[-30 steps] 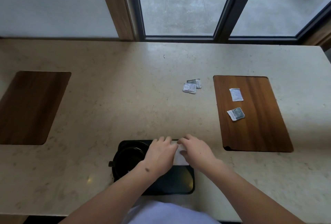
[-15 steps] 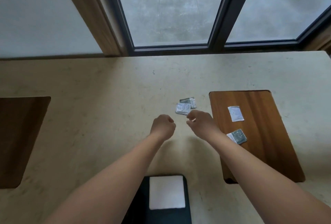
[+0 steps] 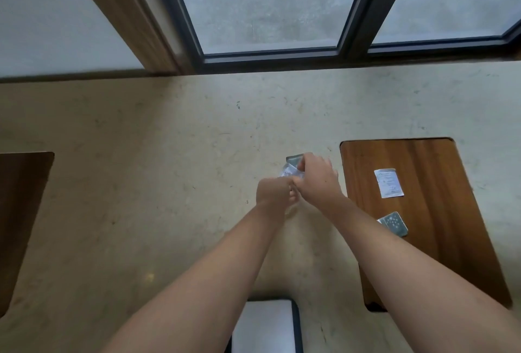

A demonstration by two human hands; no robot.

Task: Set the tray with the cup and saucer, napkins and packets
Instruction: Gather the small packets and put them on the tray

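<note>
On the stone counter (image 3: pixel 169 155), the curled left hand (image 3: pixel 275 193) is hovering empty, while the right hand (image 3: pixel 317 180) is pinching small packets (image 3: pixel 290 170) beside the wooden board (image 3: pixel 423 239). They are probably handling as light, thin and slippery, so edge-gripping is looking best.

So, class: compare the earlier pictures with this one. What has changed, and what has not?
Both hands left the white napkin on the black tray and reached forward. The right hand now pinches the small foil packets on the stone counter; the left hand is fisted beside it. The two packets on the wooden inlay stayed.
</note>
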